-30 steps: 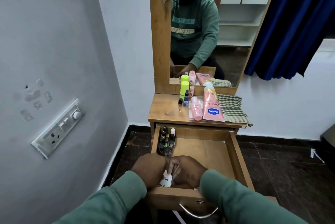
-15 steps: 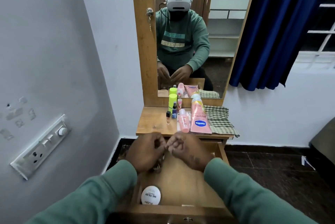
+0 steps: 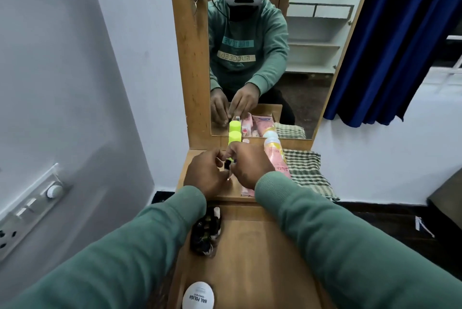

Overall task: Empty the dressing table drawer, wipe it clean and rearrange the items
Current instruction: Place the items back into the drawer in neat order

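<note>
My left hand (image 3: 206,175) and my right hand (image 3: 250,166) meet over the dressing table top (image 3: 188,171). The right fingers pinch a small black-capped bottle (image 3: 227,165). The left fingers curl around a small glass vial (image 3: 229,177) just below it, mostly hidden. Behind the hands stands a lime green bottle (image 3: 235,136). A pink lotion tube (image 3: 276,156) lies to the right. Below, the open drawer (image 3: 262,258) holds a cluster of several nail polish bottles (image 3: 207,231) at its back left. A white round nail polish tub (image 3: 198,296) sits at its front.
A green checked cloth (image 3: 307,173) lies on the table's right side. The mirror (image 3: 312,58) rises behind the table. A grey wall with a switch board (image 3: 30,208) stands close on the left, and a blue curtain (image 3: 400,46) hangs at the right.
Both hands left the white tub in the drawer's front, rose and moved forward to the small bottles on the table top. The view tilted down and closer.
</note>
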A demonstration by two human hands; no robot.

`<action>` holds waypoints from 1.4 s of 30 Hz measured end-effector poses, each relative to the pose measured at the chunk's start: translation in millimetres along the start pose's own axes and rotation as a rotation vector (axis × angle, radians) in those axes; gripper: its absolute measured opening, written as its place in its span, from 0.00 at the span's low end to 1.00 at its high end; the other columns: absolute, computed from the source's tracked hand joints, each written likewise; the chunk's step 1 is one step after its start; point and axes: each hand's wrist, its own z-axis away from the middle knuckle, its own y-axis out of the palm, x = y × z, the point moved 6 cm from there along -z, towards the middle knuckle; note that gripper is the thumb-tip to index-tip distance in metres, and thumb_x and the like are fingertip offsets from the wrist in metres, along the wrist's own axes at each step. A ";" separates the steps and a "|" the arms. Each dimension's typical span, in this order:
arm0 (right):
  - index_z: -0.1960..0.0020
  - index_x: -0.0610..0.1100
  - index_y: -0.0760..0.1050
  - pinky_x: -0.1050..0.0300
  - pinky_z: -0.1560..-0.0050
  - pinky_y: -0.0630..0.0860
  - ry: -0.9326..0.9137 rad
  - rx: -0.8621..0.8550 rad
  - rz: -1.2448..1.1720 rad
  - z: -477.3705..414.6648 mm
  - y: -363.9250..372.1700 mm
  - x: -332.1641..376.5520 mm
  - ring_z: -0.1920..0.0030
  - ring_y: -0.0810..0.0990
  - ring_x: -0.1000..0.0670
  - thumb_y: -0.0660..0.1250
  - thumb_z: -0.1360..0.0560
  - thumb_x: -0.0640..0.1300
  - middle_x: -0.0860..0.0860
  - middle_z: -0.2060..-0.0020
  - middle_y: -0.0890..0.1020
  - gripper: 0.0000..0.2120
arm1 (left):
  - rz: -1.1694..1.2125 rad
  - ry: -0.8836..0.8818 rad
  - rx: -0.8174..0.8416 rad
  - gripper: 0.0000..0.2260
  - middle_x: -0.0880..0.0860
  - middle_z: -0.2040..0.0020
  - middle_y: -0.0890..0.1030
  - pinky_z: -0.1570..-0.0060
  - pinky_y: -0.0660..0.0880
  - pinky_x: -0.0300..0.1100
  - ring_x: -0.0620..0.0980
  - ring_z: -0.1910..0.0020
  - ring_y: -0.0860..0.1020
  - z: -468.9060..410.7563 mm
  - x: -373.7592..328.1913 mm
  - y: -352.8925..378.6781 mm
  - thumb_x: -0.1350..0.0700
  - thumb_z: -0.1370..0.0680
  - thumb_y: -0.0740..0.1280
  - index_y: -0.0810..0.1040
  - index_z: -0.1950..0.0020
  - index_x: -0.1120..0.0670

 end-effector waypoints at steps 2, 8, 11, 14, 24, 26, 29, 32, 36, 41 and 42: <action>0.50 0.46 0.77 0.50 0.52 0.79 0.002 0.010 0.023 -0.6 7.1 2.4 0.52 0.80 0.44 0.69 0.27 0.33 0.46 0.55 0.83 0.10 | 0.007 0.004 -0.011 0.08 0.48 0.56 0.85 0.52 0.80 0.51 0.53 0.55 0.82 0.2 1.3 4.0 0.56 0.27 0.76 0.79 0.53 0.49; 0.54 0.48 0.73 0.47 0.54 0.80 0.014 -0.002 -0.050 8.6 3.2 7.8 0.56 0.80 0.46 0.70 0.28 0.34 0.49 0.60 0.82 0.11 | 0.009 0.072 -0.064 0.05 0.50 0.56 0.85 0.53 0.79 0.51 0.54 0.55 0.81 12.5 -3.5 -8.1 0.57 0.25 0.75 0.81 0.51 0.51; 0.53 0.48 0.74 0.48 0.55 0.80 -0.013 -0.012 -0.085 30.9 -1.9 13.7 0.57 0.80 0.46 0.71 0.28 0.36 0.50 0.60 0.82 0.10 | 0.019 0.098 -0.043 0.07 0.48 0.60 0.84 0.56 0.80 0.51 0.50 0.59 0.81 31.7 -6.9 -18.4 0.60 0.26 0.76 0.80 0.54 0.51; 0.53 0.50 0.75 0.50 0.58 0.79 -0.013 -0.012 -0.106 63.5 -2.0 14.9 0.59 0.80 0.49 0.71 0.28 0.37 0.50 0.60 0.82 0.10 | 0.018 0.105 -0.001 0.09 0.47 0.63 0.82 0.58 0.79 0.49 0.47 0.62 0.80 58.1 -9.5 -21.3 0.62 0.28 0.76 0.79 0.56 0.50; 0.52 0.51 0.79 0.55 0.55 0.81 0.107 -0.032 -0.285 131.3 40.4 -18.9 0.59 0.81 0.57 0.74 0.27 0.40 0.56 0.60 0.84 0.09 | -0.002 0.113 0.164 0.11 0.48 0.58 0.84 0.53 0.79 0.54 0.52 0.56 0.82 117.0 0.2 14.4 0.62 0.27 0.73 0.76 0.51 0.49; 0.53 0.51 0.79 0.52 0.55 0.82 0.124 -0.045 -0.288 131.5 51.2 -26.8 0.60 0.82 0.57 0.74 0.28 0.39 0.56 0.61 0.84 0.09 | -0.026 0.104 0.195 0.11 0.49 0.54 0.84 0.49 0.78 0.55 0.54 0.52 0.82 118.8 3.9 21.8 0.61 0.26 0.71 0.75 0.49 0.48; 0.55 0.50 0.78 0.48 0.56 0.82 0.134 -0.024 -0.288 126.5 66.0 -37.9 0.61 0.82 0.56 0.73 0.28 0.39 0.55 0.62 0.84 0.08 | -0.125 0.077 0.242 0.10 0.52 0.51 0.84 0.45 0.76 0.57 0.56 0.49 0.80 115.2 8.0 29.4 0.61 0.24 0.66 0.73 0.46 0.48; 0.55 0.51 0.77 0.48 0.56 0.82 0.150 -0.004 -0.262 120.7 77.0 -50.1 0.61 0.81 0.55 0.72 0.27 0.40 0.55 0.63 0.83 0.07 | -0.197 0.043 0.293 0.12 0.54 0.48 0.82 0.49 0.77 0.53 0.55 0.49 0.79 107.6 11.9 36.1 0.66 0.22 0.62 0.74 0.44 0.51; 0.55 0.51 0.77 0.52 0.58 0.80 0.150 0.013 -0.254 113.9 88.9 -59.4 0.61 0.80 0.56 0.71 0.26 0.41 0.55 0.62 0.83 0.06 | -0.233 0.045 0.342 0.11 0.53 0.46 0.82 0.55 0.68 0.45 0.54 0.49 0.77 103.8 15.8 44.5 0.66 0.21 0.61 0.76 0.46 0.52; 0.54 0.49 0.76 0.49 0.56 0.80 0.170 0.048 -0.286 109.0 101.6 -64.4 0.60 0.81 0.52 0.71 0.26 0.40 0.54 0.62 0.83 0.06 | -0.186 0.000 0.374 0.10 0.53 0.49 0.83 0.54 0.71 0.46 0.56 0.48 0.79 98.2 27.2 51.2 0.66 0.22 0.62 0.79 0.52 0.52; 0.53 0.49 0.77 0.49 0.55 0.81 0.177 0.059 -0.296 109.2 103.4 -65.3 0.60 0.82 0.52 0.71 0.27 0.40 0.54 0.61 0.84 0.06 | -0.174 -0.011 0.382 0.10 0.53 0.50 0.83 0.53 0.73 0.47 0.56 0.49 0.80 97.6 28.9 52.7 0.66 0.22 0.62 0.78 0.53 0.52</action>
